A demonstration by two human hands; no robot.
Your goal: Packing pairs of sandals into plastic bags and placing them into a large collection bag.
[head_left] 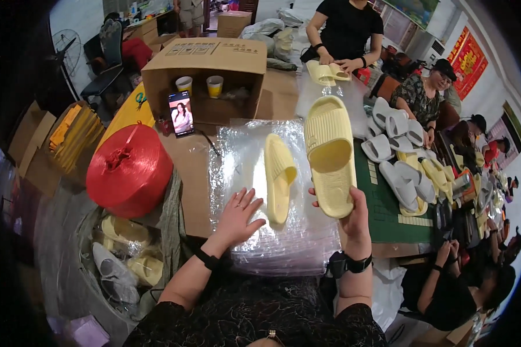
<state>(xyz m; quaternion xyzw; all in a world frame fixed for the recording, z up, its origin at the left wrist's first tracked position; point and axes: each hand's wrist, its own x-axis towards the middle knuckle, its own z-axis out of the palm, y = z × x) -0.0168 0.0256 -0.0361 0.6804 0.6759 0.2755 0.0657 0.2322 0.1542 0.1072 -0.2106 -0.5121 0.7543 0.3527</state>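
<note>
In my right hand (358,217) I hold a pale yellow slide slipper (331,168) by its heel end, raised with its ribbed footbed toward me. A second yellow slipper (279,191) lies on its side on a stack of clear plastic bags (237,168). My left hand (239,217) rests on that stack with fingers spread, just left of the second slipper and apart from it.
An open cardboard box (214,55) stands beyond the bags, a phone (181,114) leaning at its front. At left are a red twine roll (129,170) and a sack (171,214) of bagged slippers. Grey and yellow slippers (399,179) cover the right table, where co-workers sit.
</note>
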